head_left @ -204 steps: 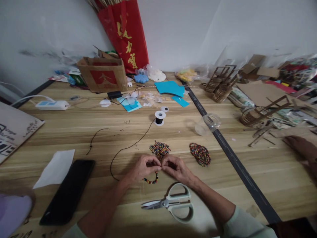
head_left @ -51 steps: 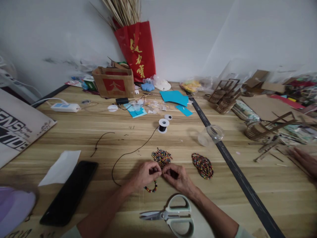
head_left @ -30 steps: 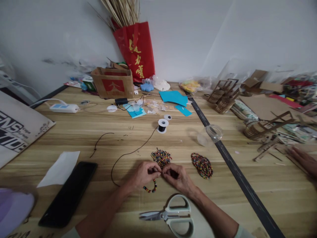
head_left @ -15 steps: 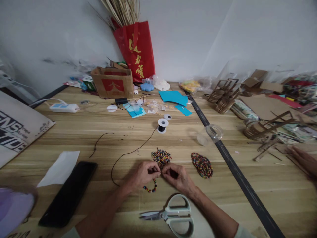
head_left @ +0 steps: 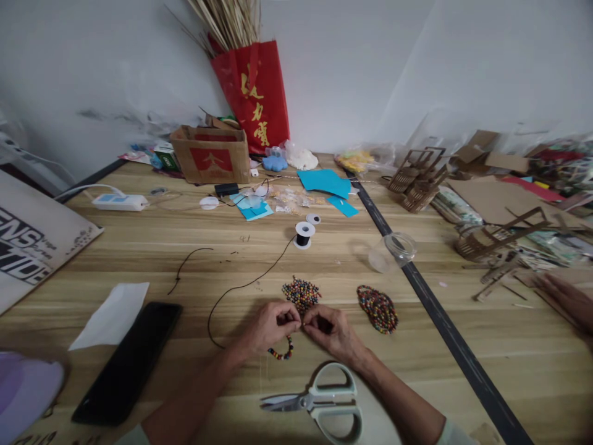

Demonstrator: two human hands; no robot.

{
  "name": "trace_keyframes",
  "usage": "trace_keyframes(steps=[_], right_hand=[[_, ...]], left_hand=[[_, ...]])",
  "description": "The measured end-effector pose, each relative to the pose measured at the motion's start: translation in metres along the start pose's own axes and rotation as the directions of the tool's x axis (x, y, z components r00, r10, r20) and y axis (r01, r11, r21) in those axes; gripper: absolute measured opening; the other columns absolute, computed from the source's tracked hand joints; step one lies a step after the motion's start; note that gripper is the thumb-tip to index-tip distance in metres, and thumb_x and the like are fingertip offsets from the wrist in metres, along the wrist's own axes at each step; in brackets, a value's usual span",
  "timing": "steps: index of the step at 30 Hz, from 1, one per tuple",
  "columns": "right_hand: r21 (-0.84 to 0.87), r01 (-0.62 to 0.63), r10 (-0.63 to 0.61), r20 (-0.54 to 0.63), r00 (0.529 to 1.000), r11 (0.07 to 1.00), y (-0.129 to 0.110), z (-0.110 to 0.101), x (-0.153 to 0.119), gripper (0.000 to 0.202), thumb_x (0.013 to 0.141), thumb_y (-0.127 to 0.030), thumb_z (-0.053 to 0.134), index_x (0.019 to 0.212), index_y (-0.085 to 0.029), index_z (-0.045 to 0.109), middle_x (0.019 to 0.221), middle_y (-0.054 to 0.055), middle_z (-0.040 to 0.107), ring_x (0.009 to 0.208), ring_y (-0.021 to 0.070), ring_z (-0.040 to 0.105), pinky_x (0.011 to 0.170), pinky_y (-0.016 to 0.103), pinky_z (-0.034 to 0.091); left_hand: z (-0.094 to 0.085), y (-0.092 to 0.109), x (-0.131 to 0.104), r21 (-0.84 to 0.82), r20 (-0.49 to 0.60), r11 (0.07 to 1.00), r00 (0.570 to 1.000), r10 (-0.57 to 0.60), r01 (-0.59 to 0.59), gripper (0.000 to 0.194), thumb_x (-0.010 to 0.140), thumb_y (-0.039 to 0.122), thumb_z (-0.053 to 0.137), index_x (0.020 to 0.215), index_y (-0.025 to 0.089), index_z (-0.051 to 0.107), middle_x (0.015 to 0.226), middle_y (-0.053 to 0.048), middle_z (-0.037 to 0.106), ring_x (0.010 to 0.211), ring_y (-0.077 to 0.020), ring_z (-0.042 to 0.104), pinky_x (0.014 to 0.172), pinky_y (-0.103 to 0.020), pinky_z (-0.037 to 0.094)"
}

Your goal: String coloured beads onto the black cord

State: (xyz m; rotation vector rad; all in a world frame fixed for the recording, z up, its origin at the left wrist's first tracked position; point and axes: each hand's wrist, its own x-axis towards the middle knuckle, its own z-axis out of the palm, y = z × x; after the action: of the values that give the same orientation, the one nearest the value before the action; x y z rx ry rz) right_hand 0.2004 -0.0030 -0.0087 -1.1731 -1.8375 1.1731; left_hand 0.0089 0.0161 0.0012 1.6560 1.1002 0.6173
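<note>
My left hand [head_left: 273,324] is closed in a pinch at the end of a thin black cord. Below its fingers curves a short strand of multicoloured beads [head_left: 283,353], resting near the table surface. My right hand [head_left: 331,330] pinches too, its fingertips almost meeting the left ones; whatever sits between them is too small to make out. Just beyond both hands lies a pile of loose coloured beads [head_left: 302,293]. The black cord [head_left: 241,286] loops from a white spool [head_left: 304,235] round to my left forearm. Scissors [head_left: 319,403] with pale green handles lie between my forearms.
A coil of strung beads [head_left: 377,309] lies to the right, near a clear plastic ring [head_left: 401,248]. On the left are a black phone [head_left: 127,364] and white paper [head_left: 111,316]. Another person's hand [head_left: 567,300] rests at the right edge, by small woven baskets [head_left: 495,235].
</note>
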Motion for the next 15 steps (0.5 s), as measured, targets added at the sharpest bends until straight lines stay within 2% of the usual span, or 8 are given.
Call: trace_keyframes(steps=[9,15], right_hand=[[0.02,0.012,-0.012,0.016,1.0,1.0,0.0061,0.0004,0.0,0.018,0.084,-0.032,0.063,0.08,-0.015,0.066,0.066,0.0,0.058,0.057,0.0111,0.046,0.053,0.022,0.034],[0.027,0.011,-0.01,-0.019,1.0,1.0,0.0048,0.0012,0.0002,0.019,0.083,-0.033,0.064,0.077,-0.015,0.066,0.068,0.002,0.061,0.06,0.012,0.049,0.055,0.023,0.037]], left_hand=[[0.0003,-0.0022,0.0001,0.006,0.001,1.0,1.0,0.02,-0.02,0.007,0.074,0.014,0.062,0.071,0.014,0.068,0.066,0.001,0.06,0.061,-0.0108,0.051,0.059,-0.02,0.039],[-0.0004,-0.0034,0.0005,0.013,0.007,0.999,0.999,0.04,-0.04,0.008,0.073,0.013,0.063,0.073,0.015,0.07,0.067,0.001,0.063,0.061,-0.0105,0.052,0.059,-0.019,0.039]])
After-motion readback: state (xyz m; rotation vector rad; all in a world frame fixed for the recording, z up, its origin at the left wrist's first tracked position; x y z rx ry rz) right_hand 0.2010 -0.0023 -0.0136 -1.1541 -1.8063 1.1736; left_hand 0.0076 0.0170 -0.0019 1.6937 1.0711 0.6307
